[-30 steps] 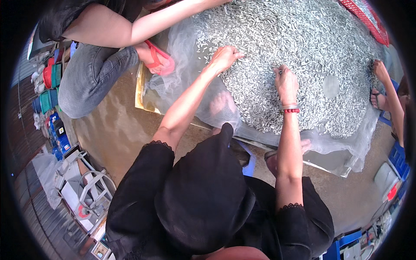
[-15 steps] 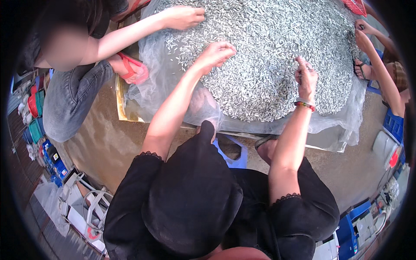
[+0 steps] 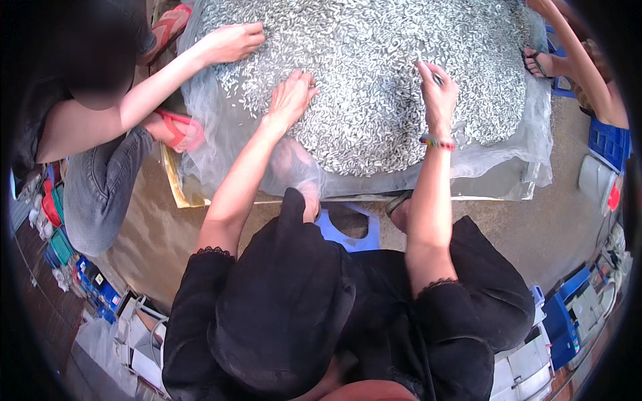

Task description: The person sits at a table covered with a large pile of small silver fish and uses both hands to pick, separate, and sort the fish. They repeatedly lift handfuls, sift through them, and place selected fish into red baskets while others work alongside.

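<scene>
A broad layer of small silvery fish (image 3: 374,127) lies spread in front of me on a pale translucent net sheet (image 3: 234,157). At the pile's left part, my left hand (image 3: 291,100) is palm down, with its fingers slightly apart and bent onto the fish. My right hand (image 3: 439,97), with a colourful bracelet at its wrist, is over the right-hand part of the pile. Its thumb and fingers are drawn together in a pinch, and a small dark bit shows between them, too small to name. Around that hand the layer is thinner, with grey showing through.
A co-worker's hand (image 3: 237,41) reaches over the pile's far left edge. Another person's forearm (image 3: 588,73) comes in at the far right. A blue plastic stool (image 3: 344,230) stands by my feet. Blue crates (image 3: 608,144) and a whitish container (image 3: 595,180) stand at the right.
The whole view has shifted, so the pile sits further left. My left hand has turned palm down onto the fish. My right hand's fingers have gone from pointing forward to a pinch bent leftward.
</scene>
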A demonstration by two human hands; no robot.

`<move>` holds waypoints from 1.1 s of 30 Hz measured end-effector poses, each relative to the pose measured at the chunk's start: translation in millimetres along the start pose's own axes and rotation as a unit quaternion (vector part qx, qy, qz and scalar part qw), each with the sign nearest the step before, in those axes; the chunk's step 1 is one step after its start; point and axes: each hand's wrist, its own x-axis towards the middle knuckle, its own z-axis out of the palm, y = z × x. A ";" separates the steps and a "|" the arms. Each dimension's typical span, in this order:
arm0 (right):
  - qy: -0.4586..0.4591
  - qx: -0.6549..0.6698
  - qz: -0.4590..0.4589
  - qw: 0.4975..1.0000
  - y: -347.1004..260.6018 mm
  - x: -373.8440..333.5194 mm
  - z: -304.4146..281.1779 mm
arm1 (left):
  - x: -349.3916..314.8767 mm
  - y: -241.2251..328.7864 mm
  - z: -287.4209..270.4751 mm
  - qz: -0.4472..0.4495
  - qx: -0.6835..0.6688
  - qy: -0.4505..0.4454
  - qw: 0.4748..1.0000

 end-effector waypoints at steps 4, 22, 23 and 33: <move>-0.104 0.651 0.082 0.748 -7.2 -38.0 -39.7 | 3.0 1.4 0.6 0.015 0.032 -0.038 0.999; -0.130 0.735 0.321 0.583 -11.7 -38.2 76.0 | 21.9 137.3 -75.2 0.254 -0.067 0.112 0.958; -0.151 0.758 0.300 0.559 -3.4 -22.9 73.7 | 24.7 138.5 -87.1 0.245 -0.115 0.135 0.953; -0.136 0.746 0.180 0.626 -196.4 230.1 -20.1 | 38.9 73.6 -87.3 0.133 -0.157 0.164 0.965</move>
